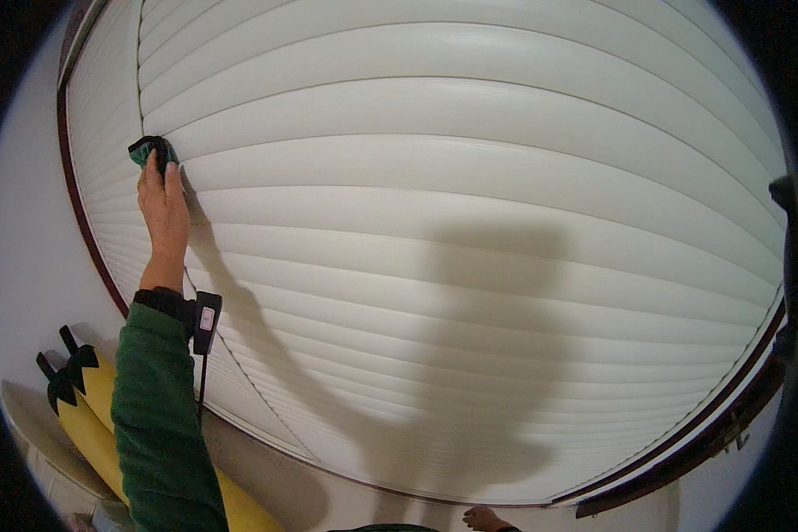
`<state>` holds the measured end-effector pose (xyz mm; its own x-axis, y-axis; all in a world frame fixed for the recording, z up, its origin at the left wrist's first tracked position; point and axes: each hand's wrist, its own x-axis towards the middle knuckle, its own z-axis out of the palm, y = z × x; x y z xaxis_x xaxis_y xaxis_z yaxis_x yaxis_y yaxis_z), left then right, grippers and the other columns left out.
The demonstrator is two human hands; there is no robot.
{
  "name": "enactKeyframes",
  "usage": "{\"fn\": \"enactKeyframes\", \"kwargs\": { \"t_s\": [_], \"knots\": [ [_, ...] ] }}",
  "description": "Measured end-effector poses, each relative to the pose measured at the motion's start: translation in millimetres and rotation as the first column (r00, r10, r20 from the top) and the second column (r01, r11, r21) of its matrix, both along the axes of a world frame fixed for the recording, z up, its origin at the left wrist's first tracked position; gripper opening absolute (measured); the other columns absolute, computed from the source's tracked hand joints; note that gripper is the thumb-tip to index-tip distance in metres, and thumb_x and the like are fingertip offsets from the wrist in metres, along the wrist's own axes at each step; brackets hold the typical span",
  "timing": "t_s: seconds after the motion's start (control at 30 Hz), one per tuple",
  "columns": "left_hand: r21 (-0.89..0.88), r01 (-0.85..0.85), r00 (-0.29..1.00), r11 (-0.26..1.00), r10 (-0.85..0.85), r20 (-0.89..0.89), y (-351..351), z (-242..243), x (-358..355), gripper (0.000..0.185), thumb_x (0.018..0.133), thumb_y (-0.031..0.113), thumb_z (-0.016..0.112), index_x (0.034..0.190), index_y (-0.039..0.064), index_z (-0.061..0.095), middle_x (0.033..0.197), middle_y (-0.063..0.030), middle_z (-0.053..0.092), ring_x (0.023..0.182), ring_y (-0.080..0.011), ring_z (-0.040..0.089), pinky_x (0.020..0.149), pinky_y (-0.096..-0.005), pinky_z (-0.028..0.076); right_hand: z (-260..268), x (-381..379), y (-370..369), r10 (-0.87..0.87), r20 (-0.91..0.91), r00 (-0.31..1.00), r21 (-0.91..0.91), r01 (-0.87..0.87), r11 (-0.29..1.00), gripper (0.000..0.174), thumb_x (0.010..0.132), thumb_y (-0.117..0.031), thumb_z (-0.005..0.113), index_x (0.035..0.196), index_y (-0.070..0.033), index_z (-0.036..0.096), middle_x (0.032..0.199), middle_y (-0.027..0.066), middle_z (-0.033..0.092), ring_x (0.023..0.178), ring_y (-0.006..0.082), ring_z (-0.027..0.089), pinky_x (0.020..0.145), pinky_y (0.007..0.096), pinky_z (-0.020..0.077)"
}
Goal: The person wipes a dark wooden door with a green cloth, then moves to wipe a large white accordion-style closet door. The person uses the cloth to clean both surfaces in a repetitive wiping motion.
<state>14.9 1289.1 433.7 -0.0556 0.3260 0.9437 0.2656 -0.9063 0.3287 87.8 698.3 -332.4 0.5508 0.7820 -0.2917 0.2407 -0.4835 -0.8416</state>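
White horizontal window blinds (pixel 439 159), their slats closed, fill most of the head view. At the upper left, my left hand (pixel 163 199) presses a dark green and black cloth (pixel 147 151) against the slats, beside a vertical cord (pixel 139 73). The arm is stretched up in a green sleeve, with a black device (pixel 206 322) strapped at the wrist. Low down near the bottom rim, my right hand (pixel 482 518) is held below the lower edge of the blinds, its fingers curled. Whether it holds anything is not clear.
A dark red-brown window frame (pixel 83 199) borders the blinds. Yellow padded objects with black pointed tops (pixel 83 425) stand at the lower left, by a white wall (pixel 33 266). My shadow falls on the slats. A dark rail (pixel 678 459) runs at the lower right.
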Motion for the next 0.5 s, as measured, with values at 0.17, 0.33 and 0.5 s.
{"fn": "enactKeyframes", "kwargs": {
  "t_s": [0.17,0.33,0.5],
  "knots": [
    [0.048,-0.037,0.998,0.998,0.035,0.048,-52.4,28.3,28.0,0.049,0.091,0.034,0.040,0.127,0.002,0.043,0.130,-0.0202,0.040,0.120,-0.0357,0.035,0.101,-0.0425,0.025,41.4,-11.9,-13.0,-0.153,-0.065,0.986,-0.045,0.150,0.988,0.025,0.082,-0.018,0.057,0.102,-0.003,0.058,0.078,0.0081,0.064,0.063,0.0171,0.059,0.051,0.0320,0.0479],
    [0.550,0.018,0.999,0.835,-0.036,0.021,-182.0,43.0,74.5,0.043,0.084,0.033,0.051,0.119,0.009,0.052,0.123,-0.0181,0.046,0.117,-0.0345,0.038,0.101,-0.0460,0.025,75.0,-14.8,-13.6,-0.322,-0.277,0.906,-0.127,0.297,0.946,0.025,0.083,-0.022,0.057,0.100,-0.004,0.060,0.075,0.0075,0.063,0.061,0.0171,0.059,0.051,0.0321,0.0483],
    [0.757,0.383,0.918,0.529,-0.311,-0.247,-297.0,51.0,107.6,0.044,0.071,0.034,0.066,0.107,0.009,0.058,0.114,-0.0110,0.051,0.114,-0.0313,0.041,0.100,-0.0488,0.026,78.4,-9.1,-12.9,-0.158,-0.050,0.986,-0.060,0.155,0.986,0.025,0.083,-0.022,0.057,0.100,-0.004,0.060,0.075,0.0071,0.063,0.062,0.0169,0.059,0.052,0.0322,0.0484]
  ]
}}
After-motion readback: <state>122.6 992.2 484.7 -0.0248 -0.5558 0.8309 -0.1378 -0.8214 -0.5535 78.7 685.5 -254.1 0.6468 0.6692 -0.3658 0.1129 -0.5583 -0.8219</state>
